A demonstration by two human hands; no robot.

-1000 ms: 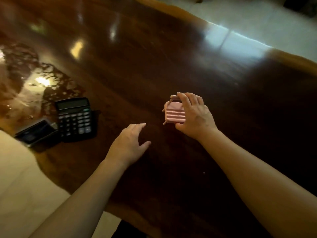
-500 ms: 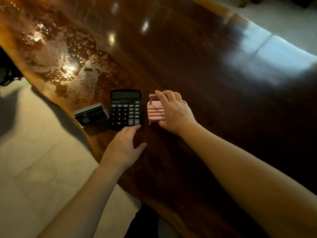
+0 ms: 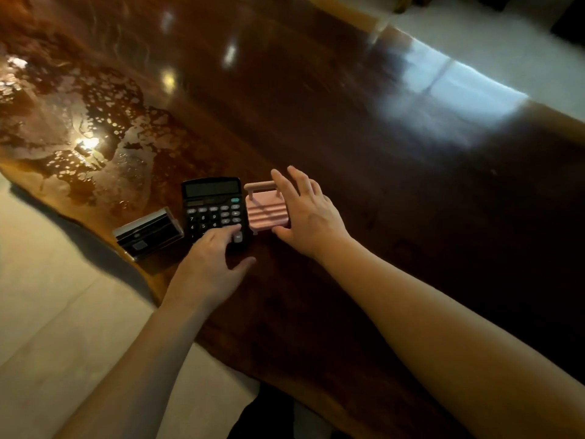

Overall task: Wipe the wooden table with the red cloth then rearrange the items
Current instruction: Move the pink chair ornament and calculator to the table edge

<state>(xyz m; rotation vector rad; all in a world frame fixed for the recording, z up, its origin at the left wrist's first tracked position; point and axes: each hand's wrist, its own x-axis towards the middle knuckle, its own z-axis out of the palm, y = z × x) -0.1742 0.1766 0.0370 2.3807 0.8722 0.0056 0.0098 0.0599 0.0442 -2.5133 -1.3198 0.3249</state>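
Observation:
A small pink ridged stand (image 3: 267, 210) with a bar handle lies on the dark wooden table (image 3: 364, 160), right beside a black calculator (image 3: 211, 202). My right hand (image 3: 308, 217) is at the stand's right side with its fingers spread and lifted; only the thumb touches the lower corner. My left hand (image 3: 212, 264) rests its fingertips on the calculator's lower keys, holding nothing. A black rectangular case (image 3: 148, 234) lies left of the calculator at the table's edge. No red cloth is in view.
A glossy, wet-looking patch (image 3: 79, 128) with light glare covers the table's left part. The table's curved near edge runs diagonally just below the case. Pale tiled floor (image 3: 47, 312) lies to the left and beyond the far edge.
My right hand carried the pink stand left and set it beside the calculator, then spread its fingers off it. My left hand reached forward onto the calculator's lower keys.

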